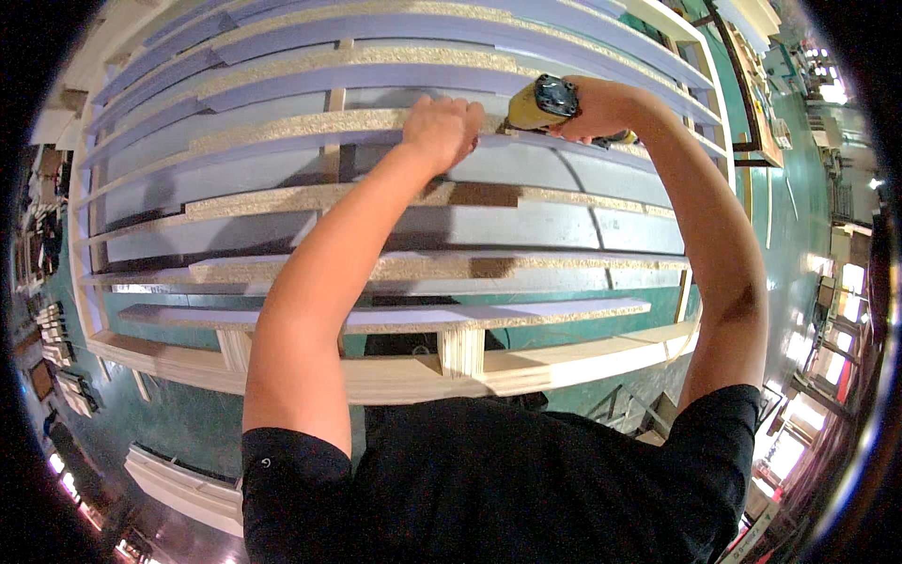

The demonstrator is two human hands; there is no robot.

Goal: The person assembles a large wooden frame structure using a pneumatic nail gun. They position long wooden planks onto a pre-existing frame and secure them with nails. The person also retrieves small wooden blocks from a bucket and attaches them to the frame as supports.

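Yellow drill [536, 105] clasped by right hand [594, 105], toward wooden frame [573, 364]'s far right corner, chipboard slat [272, 130] touched by curled left hand [440, 133], its grip indiscernible.

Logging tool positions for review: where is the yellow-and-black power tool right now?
The yellow-and-black power tool is in the right hand, upper right of centre in the head view, over the slats, just right of the left hand.

- The left hand [442, 132] curls at a long chipboard slat [301, 127].
- The right hand [601, 108] grips a yellow-and-black power tool [540, 101] near that slat.
- A pale wooden frame [601, 357] surrounds the parallel slats, above green floor [794, 216].
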